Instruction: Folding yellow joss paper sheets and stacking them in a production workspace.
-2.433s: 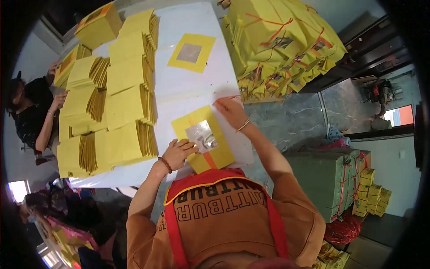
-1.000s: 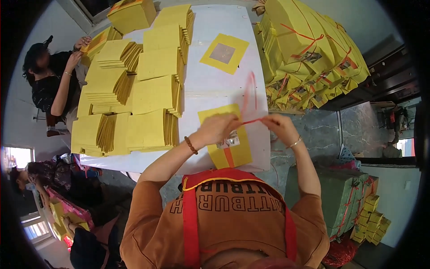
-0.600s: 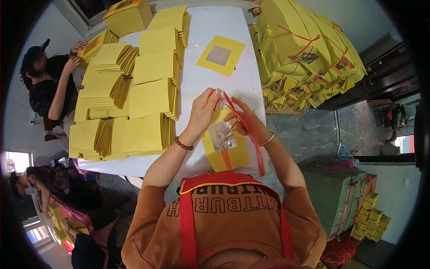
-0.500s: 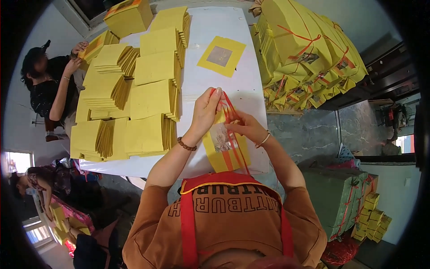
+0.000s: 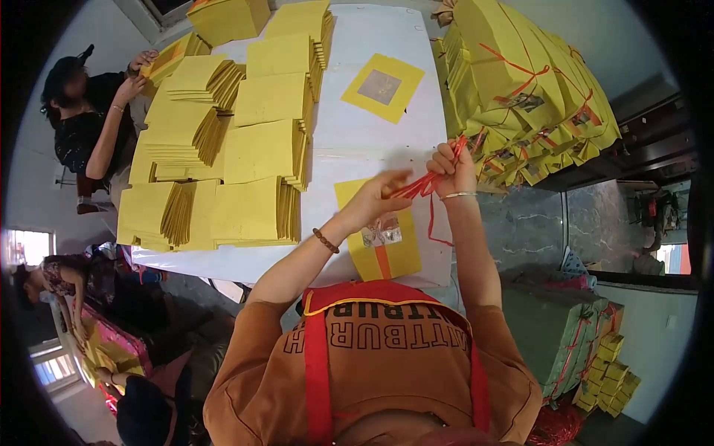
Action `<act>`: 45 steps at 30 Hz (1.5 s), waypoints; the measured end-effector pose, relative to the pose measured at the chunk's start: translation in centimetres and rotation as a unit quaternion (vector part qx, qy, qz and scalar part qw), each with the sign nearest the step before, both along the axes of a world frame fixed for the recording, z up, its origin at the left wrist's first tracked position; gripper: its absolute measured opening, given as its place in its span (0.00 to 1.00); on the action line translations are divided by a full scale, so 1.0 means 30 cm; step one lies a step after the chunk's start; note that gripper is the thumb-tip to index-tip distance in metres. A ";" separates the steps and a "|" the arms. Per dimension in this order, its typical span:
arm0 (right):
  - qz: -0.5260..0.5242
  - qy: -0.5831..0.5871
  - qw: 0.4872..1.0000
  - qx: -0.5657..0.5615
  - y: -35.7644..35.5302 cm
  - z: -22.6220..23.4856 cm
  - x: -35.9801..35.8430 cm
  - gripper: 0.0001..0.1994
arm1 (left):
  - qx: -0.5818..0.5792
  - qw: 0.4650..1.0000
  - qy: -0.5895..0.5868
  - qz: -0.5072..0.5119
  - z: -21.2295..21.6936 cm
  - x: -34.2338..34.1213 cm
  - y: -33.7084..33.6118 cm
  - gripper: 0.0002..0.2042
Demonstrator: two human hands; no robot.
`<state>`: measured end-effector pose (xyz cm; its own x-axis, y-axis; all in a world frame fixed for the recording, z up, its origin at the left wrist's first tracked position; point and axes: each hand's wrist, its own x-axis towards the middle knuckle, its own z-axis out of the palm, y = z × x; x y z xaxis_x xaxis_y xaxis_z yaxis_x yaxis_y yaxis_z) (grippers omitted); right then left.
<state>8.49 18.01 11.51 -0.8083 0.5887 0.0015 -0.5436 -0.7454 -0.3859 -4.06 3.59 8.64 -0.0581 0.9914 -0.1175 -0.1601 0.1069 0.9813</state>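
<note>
The white table (image 5: 372, 111) carries rows of stacked yellow paper (image 5: 245, 149) to my left, one loose yellow sheet with a silver centre (image 5: 381, 87) ahead, and a heap of tied yellow bundles (image 5: 520, 89) to my right. The bundle in hand (image 5: 379, 241), a yellow stack with a silver patch, lies at the near table edge just before my chest. Half a second ago both hands sat low over it with the red string (image 5: 424, 186) looped down around it; now they have lifted and moved apart, drawing the string taut above the stack. My left hand (image 5: 372, 201) is closed in a pinch on one end; my right hand (image 5: 454, 167) is fisted around the other, a loose tail hanging beneath. I judge the binding is being cinched, knot unfinished.
</note>
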 end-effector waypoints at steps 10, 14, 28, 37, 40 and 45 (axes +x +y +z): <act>-0.028 -0.004 0.998 0.063 -0.003 0.015 -0.171 0.06 | 0.008 0.995 -0.033 0.094 0.124 -0.011 0.032 0.35; 0.047 -0.061 0.993 0.092 -0.039 -0.060 -0.109 0.15 | -0.009 0.970 -0.209 0.128 0.138 -0.109 0.066 0.14; -0.039 -0.351 0.760 0.545 0.035 -0.037 -0.026 0.07 | -0.026 0.968 0.247 -0.031 0.107 -0.113 0.035 0.15; 0.224 -0.218 0.927 0.207 -0.051 -0.130 -0.174 0.31 | 0.016 0.972 0.015 0.234 0.102 -0.217 0.038 0.11; 0.308 -0.124 0.937 0.111 -0.036 -0.149 -0.138 0.33 | -0.005 0.957 -0.037 0.288 0.084 -0.258 0.064 0.11; 0.148 -0.201 0.968 0.004 0.037 -0.296 0.006 0.32 | 0.112 0.923 0.036 0.366 0.173 -0.391 0.299 0.11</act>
<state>8.67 19.11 2.64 -0.8779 0.3321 -0.3451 -0.1111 -0.8422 -0.5277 -15.78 12.55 13.82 -0.7221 0.6819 0.1169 -0.0419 -0.2117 0.9764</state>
